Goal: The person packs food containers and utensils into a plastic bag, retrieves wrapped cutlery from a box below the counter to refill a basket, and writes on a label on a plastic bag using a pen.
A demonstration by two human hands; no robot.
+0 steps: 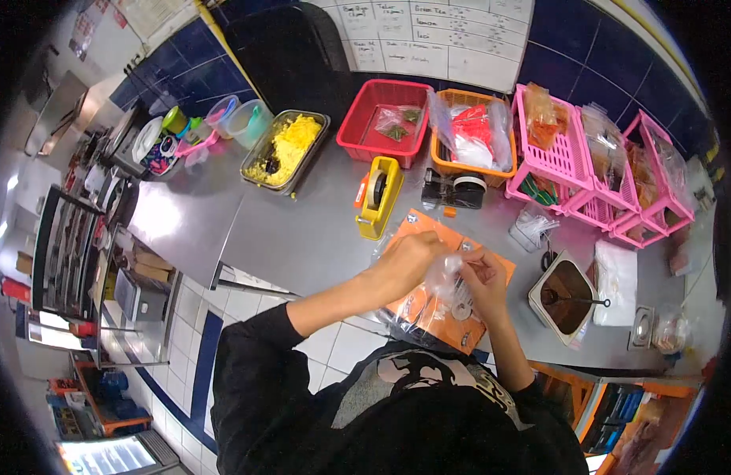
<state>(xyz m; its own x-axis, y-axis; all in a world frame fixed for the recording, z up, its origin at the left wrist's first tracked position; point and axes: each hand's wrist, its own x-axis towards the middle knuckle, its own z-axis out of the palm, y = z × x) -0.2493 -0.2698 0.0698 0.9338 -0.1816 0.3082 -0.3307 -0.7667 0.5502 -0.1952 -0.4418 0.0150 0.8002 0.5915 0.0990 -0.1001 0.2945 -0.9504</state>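
Observation:
Between my two hands is a small clear plastic bag point(442, 279), bunched up at its top. My left hand point(411, 260) is closed at the bag's left side, its fingertips partly hidden. My right hand point(486, 281) pinches the bag's right edge between thumb and fingers. Beneath both hands lie orange printed packages point(417, 313) in clear plastic, at the counter's front edge. A yellow tape dispenser point(379, 198) stands just beyond my left hand.
A metal tray of yellow food point(290, 150) stands at the back left. Behind the hands are a red basket point(354, 142), an orange basket point(475, 169) and pink racks point(552, 162). A steel container point(567, 273) with a ladle is at right, beside white sheets point(616, 277).

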